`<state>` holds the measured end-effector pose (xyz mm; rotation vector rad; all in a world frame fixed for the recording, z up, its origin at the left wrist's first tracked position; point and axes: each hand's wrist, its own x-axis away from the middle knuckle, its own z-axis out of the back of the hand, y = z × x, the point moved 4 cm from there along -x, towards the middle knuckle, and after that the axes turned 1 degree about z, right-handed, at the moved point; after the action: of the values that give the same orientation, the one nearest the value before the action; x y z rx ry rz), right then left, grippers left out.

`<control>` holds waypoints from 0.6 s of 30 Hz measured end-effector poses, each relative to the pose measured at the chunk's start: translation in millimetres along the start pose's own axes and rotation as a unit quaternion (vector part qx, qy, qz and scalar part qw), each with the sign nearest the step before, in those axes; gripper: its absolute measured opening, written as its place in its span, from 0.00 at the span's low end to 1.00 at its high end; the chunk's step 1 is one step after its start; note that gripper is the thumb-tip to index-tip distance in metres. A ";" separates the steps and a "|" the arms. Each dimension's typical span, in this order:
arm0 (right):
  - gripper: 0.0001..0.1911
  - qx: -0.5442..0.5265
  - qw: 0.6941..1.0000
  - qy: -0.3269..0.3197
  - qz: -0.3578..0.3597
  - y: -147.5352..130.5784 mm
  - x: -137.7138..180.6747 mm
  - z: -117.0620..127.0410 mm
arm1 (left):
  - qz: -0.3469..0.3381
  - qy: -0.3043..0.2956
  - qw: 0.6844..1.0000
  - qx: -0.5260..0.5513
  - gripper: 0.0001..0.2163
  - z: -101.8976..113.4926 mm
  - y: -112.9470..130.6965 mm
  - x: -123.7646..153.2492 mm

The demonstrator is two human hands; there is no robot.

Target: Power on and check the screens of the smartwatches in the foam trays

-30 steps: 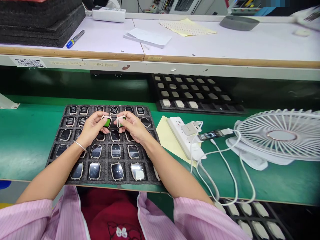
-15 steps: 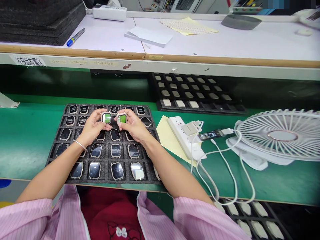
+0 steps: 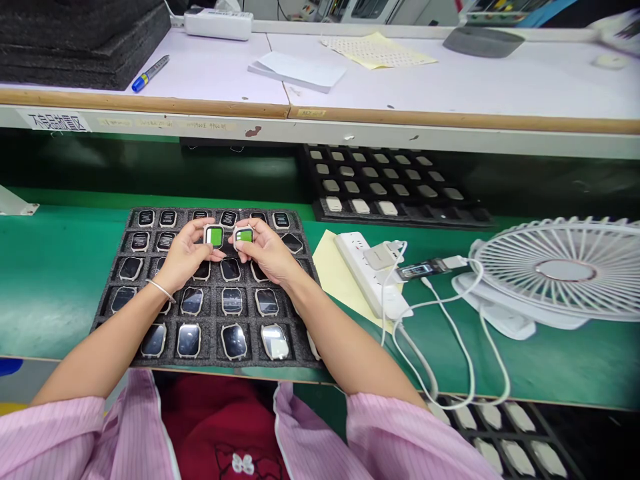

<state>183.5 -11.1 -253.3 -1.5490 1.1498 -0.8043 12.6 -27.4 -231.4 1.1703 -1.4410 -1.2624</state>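
Observation:
My left hand point(image 3: 193, 248) is closed on a smartwatch body point(image 3: 214, 237) whose lit screen is mostly green. Beside it, my right hand point(image 3: 263, 248) grips a second smartwatch point(image 3: 243, 236), its screen green with white patches. Both are held side by side, a little apart, above a black foam tray point(image 3: 213, 347). Rows of strapless watches lie face up in its pockets. Those at the far rows show white text, while nearer ones, such as a watch point(image 3: 234, 342) in the front row, look dark or reflective. My forearms cover some pockets.
Right of the tray, a white power strip point(image 3: 367, 273) with cables lies on yellow paper point(image 3: 325, 260), near a white fan point(image 3: 565, 270). Another watch tray point(image 3: 400, 217) sits under the shelf point(image 3: 450, 93). More watches in a tray point(image 3: 537, 433) are below the table's edge.
The left watch's screen has gone from white and green to almost wholly green. White patches now show on the right one. My hands have hardly moved; the right thumb shifted slightly.

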 end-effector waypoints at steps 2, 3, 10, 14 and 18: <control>0.21 0.004 1.000 0.007 -0.007 0.5 0.0 0.7 | 0.013 0.002 1.000 -0.001 0.19 -1.3 1.1 0.5; 0.21 0.006 1.000 0.009 -0.011 0.5 0.0 1.0 | 0.019 0.002 1.000 -0.002 0.18 -1.9 1.6 0.6; 0.24 0.005 1.000 0.019 -0.022 -1.2 -1.0 1.1 | 0.026 -0.001 1.000 -0.011 0.14 -1.7 1.5 -0.6; 0.25 0.007 0.999 0.032 -0.021 -2.9 -0.3 0.0 | 0.021 -0.002 0.999 -0.027 0.16 -1.9 1.7 -0.6; 0.26 0.007 0.998 0.050 -0.026 -4.0 1.0 0.0 | 0.016 0.000 0.999 -0.029 0.18 -2.2 2.2 0.2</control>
<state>184.9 -11.9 -249.5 -1.5472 1.1764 -0.9327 14.5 -27.9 -228.9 1.1049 -1.4082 -1.2738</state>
